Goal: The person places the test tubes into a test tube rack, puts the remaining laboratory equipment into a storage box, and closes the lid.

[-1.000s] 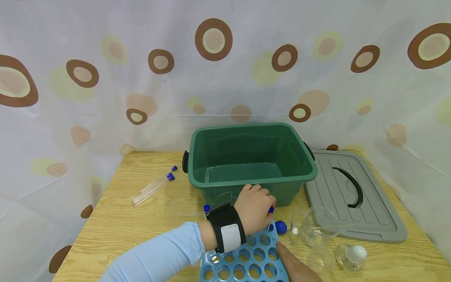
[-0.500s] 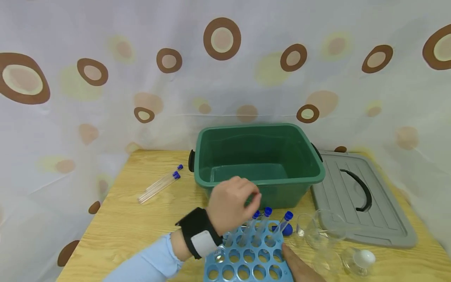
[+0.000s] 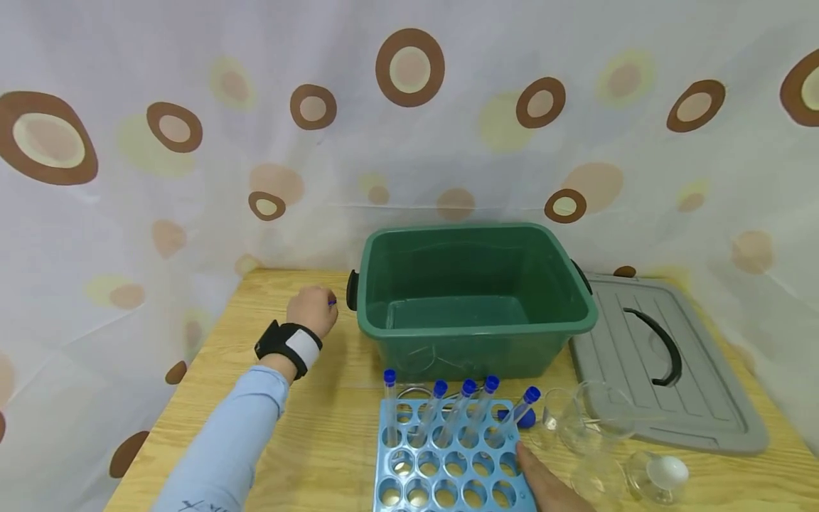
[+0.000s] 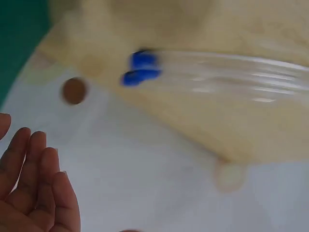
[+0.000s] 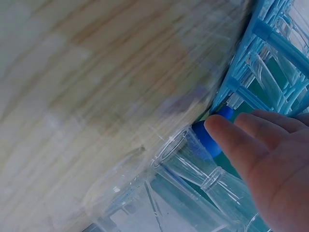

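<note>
My left hand [image 3: 312, 311] is over the table's far left, by the loose capped test tubes [image 4: 231, 77]. In the left wrist view its fingers [image 4: 48, 166] are loosely bent with nothing between them, apart from the blue caps [image 4: 144, 63]. From the head, the hand hides most of these tubes. My right hand [image 3: 547, 480] rests against the right side of the blue test tube rack [image 3: 457, 454]. In the right wrist view its fingers [image 5: 244, 145] are extended beside the rack. Several blue-capped test tubes [image 3: 391, 405] stand in the rack's back row, most leaning.
A green bin [image 3: 473, 348] stands behind the rack, and a grey lid [image 3: 623, 355] lies to its right. Clear glassware [image 3: 595, 419], a white-topped glass piece [image 3: 667, 472] and a blue rubber bulb [image 3: 527, 417] are right of the rack. Metal loops [image 3: 414, 391] lie behind it.
My left hand has let go of a test tube at the rack and moved left to the loose tubes. My right hand has stayed at the rack's side.
</note>
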Available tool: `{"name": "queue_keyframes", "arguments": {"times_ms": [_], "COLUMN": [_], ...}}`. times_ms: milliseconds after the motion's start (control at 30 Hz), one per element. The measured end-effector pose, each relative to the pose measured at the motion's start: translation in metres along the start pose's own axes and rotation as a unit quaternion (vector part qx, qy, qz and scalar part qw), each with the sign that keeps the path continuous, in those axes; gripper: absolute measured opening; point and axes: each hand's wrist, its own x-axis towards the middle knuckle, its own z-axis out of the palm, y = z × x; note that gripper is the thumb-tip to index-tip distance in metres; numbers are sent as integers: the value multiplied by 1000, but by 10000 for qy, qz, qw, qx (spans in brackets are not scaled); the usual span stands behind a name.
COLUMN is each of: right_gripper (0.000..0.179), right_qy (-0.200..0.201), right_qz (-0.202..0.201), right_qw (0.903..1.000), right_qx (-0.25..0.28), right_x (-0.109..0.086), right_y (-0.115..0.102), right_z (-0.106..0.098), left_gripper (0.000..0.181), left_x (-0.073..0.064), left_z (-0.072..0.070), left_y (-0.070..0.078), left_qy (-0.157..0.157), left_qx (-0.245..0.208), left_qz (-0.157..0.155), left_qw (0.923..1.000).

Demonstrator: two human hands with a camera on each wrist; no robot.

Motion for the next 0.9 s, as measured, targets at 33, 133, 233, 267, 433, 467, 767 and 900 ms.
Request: {"name": "queue_keyframes", "arguments": {"times_ms": [33, 133, 233, 267, 433, 467, 767, 900], "right_gripper": [98, 98, 98, 97, 96, 95, 96, 97], "right_qy": [13, -30, -203, -268, -39, 84, 350, 205], "right_qz": [-37, -32, 101, 155, 56, -25, -181, -103], "right_qw": [10000, 9999, 9996, 9993, 10000, 9999, 9989, 9995], "right_qx": [-3, 104, 193, 223, -15, -60, -237, -197], "right_x": [0, 0, 0, 0, -1, -1, 0, -1], "right_y": [1, 4, 5, 5, 2, 1, 1, 3], "right_z": [1, 5, 6, 7, 6, 6, 1, 1], "left_gripper": [22, 20, 18, 19, 20, 20, 10, 11], "left_x": [4, 9, 7, 5, -5, -7, -12, -13], "left_z": [8, 28, 44, 50, 68, 70, 72, 64], "left_y": [-5, -15, -23, -26, -35, -35, -27, -26], "left_qy": [-191, -580, -787, -801, -739, -707, -519, -408], "left_qx": [129, 413, 556, 587, 838, 926, 883, 664], "left_qz": [-89, -412, -698, -741, -696, -640, -449, -460], "left_qw": [9997, 9966, 9929, 9923, 9913, 9911, 9937, 9959]}}
